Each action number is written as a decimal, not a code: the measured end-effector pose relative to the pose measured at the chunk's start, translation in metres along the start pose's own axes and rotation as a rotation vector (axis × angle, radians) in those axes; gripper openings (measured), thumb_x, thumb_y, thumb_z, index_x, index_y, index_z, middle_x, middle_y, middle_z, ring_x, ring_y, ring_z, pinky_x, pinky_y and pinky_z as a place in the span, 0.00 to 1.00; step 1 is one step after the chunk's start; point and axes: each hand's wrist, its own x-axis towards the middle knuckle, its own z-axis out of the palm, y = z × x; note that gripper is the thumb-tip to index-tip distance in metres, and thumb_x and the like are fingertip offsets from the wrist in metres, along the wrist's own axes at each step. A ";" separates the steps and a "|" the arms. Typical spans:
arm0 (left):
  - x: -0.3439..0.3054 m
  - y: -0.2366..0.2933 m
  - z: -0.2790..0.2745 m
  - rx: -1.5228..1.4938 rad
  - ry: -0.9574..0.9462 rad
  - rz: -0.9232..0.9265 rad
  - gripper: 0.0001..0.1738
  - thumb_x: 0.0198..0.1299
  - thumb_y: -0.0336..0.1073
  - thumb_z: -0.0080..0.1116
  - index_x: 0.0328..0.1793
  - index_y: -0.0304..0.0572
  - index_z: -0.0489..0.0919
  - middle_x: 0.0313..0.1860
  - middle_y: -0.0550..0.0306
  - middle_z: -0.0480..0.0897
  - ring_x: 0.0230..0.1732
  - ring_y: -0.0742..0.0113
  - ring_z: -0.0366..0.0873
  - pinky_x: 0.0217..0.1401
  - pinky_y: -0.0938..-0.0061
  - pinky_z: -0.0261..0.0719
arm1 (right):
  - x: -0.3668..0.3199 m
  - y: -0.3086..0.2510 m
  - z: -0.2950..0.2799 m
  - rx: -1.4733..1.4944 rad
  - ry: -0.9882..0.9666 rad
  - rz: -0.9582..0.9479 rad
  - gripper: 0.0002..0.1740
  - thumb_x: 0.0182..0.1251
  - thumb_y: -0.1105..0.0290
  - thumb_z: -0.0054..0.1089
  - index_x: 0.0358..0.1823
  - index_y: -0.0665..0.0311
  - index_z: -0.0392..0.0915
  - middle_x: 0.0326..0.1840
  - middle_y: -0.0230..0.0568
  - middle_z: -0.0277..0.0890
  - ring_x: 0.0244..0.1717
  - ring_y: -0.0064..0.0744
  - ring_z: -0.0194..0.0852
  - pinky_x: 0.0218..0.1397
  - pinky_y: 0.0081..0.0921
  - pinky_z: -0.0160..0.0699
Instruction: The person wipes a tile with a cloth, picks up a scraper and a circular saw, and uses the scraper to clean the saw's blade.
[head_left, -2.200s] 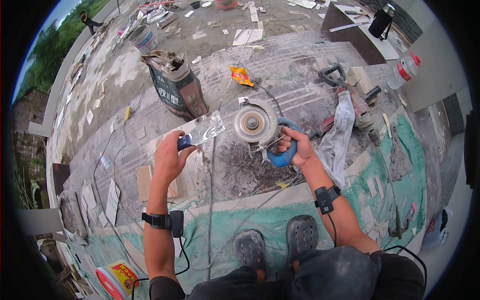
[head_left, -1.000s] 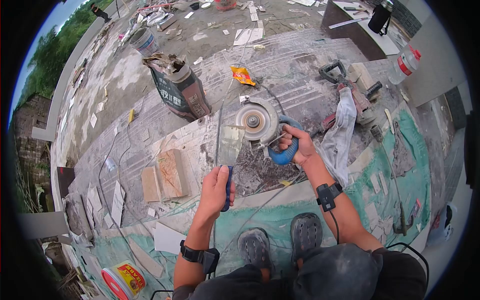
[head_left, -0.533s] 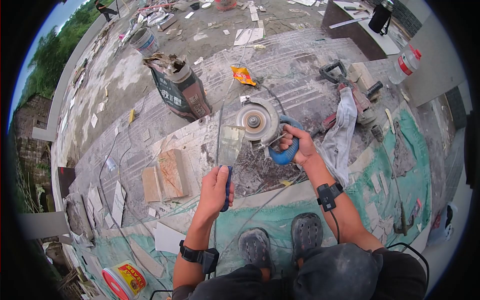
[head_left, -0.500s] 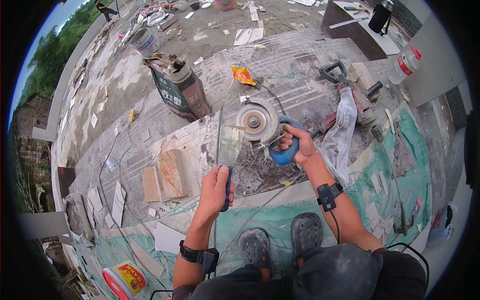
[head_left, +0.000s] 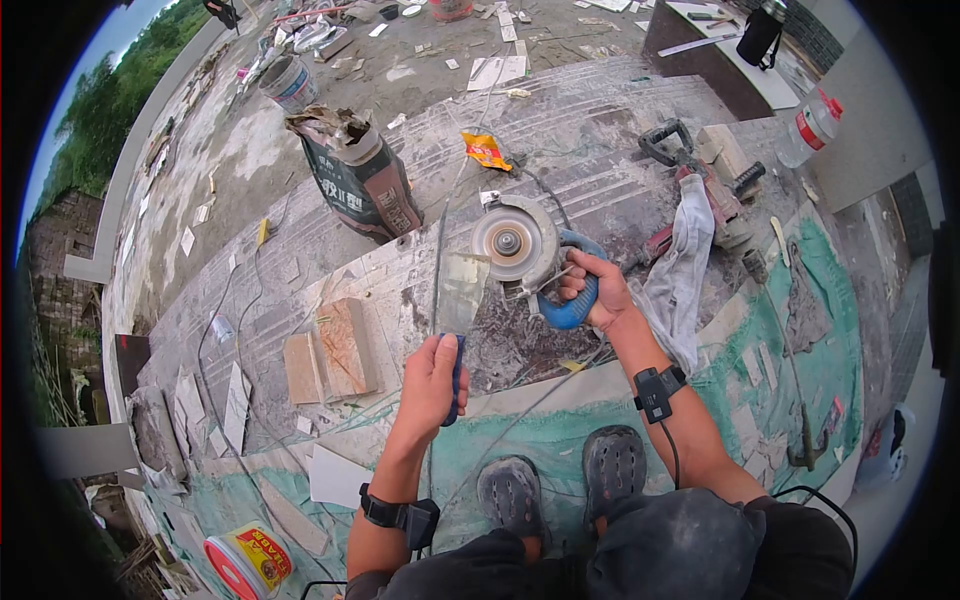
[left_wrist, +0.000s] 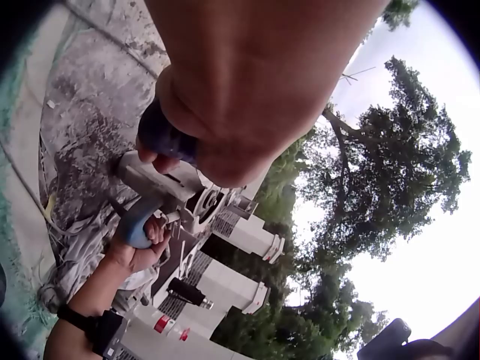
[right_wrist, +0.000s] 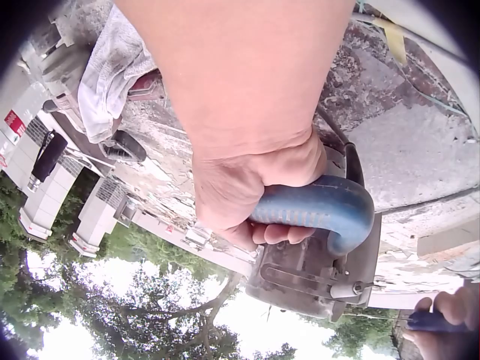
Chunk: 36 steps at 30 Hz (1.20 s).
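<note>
The person stands over a dusty concrete slab (head_left: 600, 130) with both hands busy. The left hand (head_left: 430, 385) is wrapped round the blue handle of a scraper (head_left: 460, 295), holding its broad metal blade up and pointing away from the body. The top right corner of the blade comes up against the lower left rim of the cutting disc (head_left: 506, 243); whether the two actually touch I cannot tell. The right hand (head_left: 592, 290) grips the curved blue handle of the cutter (right_wrist: 322, 210), fingers curled tight beneath it, with the tool tipped so the disc faces up. Just right of that hand a grey cloth (head_left: 682, 265) lies draped over another power tool (head_left: 700, 175). Beyond the disc stands a torn cement bag (head_left: 358, 185), with an orange wrapper (head_left: 483, 150) near it. Left of the scraper lie a few tile offcuts (head_left: 335, 358), and the person's shoes (head_left: 608, 465) rest on green sheeting (head_left: 790, 340)
</note>
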 end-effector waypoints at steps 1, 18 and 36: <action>0.000 0.000 0.000 0.000 0.000 -0.001 0.21 0.80 0.51 0.45 0.44 0.39 0.72 0.21 0.62 0.74 0.16 0.75 0.71 0.16 0.77 0.71 | 0.000 0.000 0.000 -0.008 -0.007 -0.003 0.09 0.76 0.66 0.57 0.35 0.60 0.73 0.27 0.26 0.66 0.26 0.21 0.67 0.33 0.26 0.74; -0.003 -0.006 -0.024 0.074 0.070 0.110 0.18 0.78 0.48 0.50 0.50 0.37 0.74 0.24 0.61 0.76 0.19 0.74 0.73 0.20 0.75 0.73 | 0.001 0.001 0.003 -0.004 0.023 -0.016 0.05 0.77 0.68 0.55 0.40 0.59 0.74 0.25 0.25 0.66 0.25 0.21 0.68 0.31 0.25 0.74; 0.007 -0.033 -0.028 0.958 0.481 0.951 0.20 0.63 0.28 0.64 0.62 0.37 0.80 0.33 0.50 0.77 0.31 0.56 0.77 0.33 0.62 0.74 | 0.003 0.000 0.003 -0.016 0.050 -0.030 0.04 0.76 0.68 0.56 0.41 0.58 0.74 0.23 0.25 0.61 0.25 0.20 0.65 0.30 0.25 0.71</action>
